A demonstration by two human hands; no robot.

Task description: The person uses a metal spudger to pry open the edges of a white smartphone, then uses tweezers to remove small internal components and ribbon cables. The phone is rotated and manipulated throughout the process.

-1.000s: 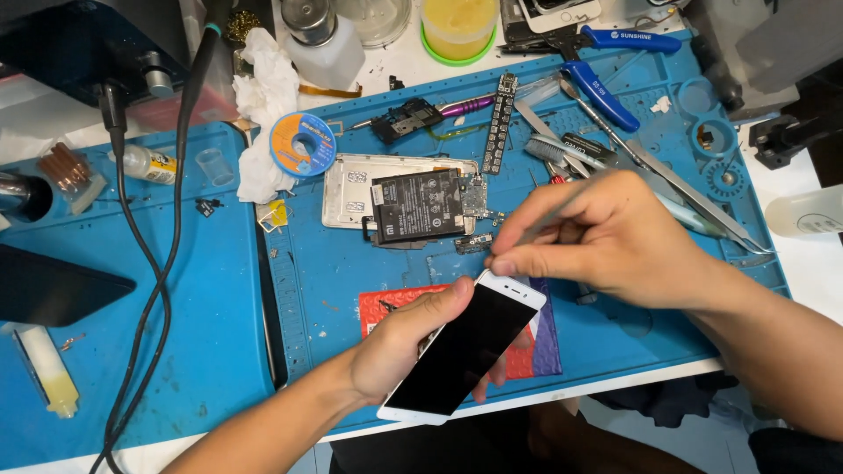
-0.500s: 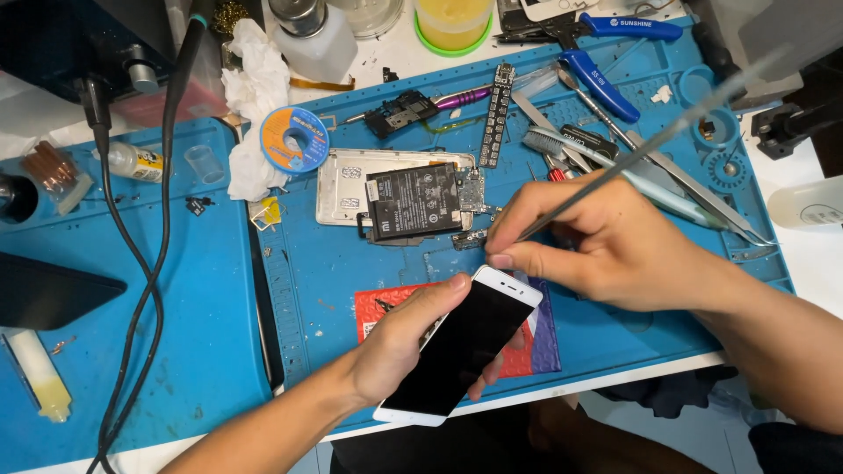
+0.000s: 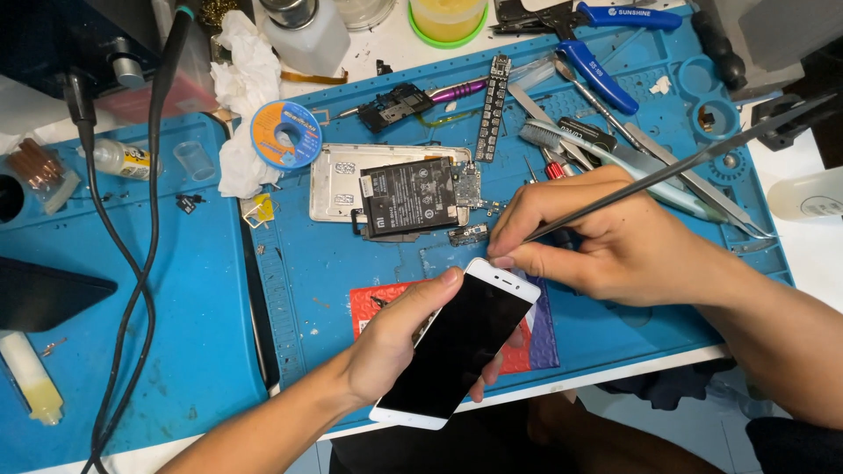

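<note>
My left hand (image 3: pixel 395 342) grips a white phone (image 3: pixel 457 347) with a black screen, tilted above a red pad (image 3: pixel 373 303). My right hand (image 3: pixel 606 241) pinches long thin metal tweezers (image 3: pixel 694 162), their tip down at the phone's top edge. Just beyond lies an opened silver phone back (image 3: pixel 338 180) with a black battery (image 3: pixel 408 197) and a circuit board (image 3: pixel 465 184) on the blue work mat (image 3: pixel 307 263).
Blue-handled pliers (image 3: pixel 597 61), a toothbrush (image 3: pixel 580 149), more tweezers, a solder wick spool (image 3: pixel 285 133), crumpled tissue (image 3: pixel 246 61), a white bottle (image 3: pixel 307 39), a yellow jar (image 3: pixel 446 17) and black cables (image 3: pixel 132 263) crowd the mat. A dark device (image 3: pixel 44 294) lies at the left.
The view has shifted slightly. My right hand has tilted the tweezers more upright and keeps their tip at the phone's top edge. My left hand still holds the phone.
</note>
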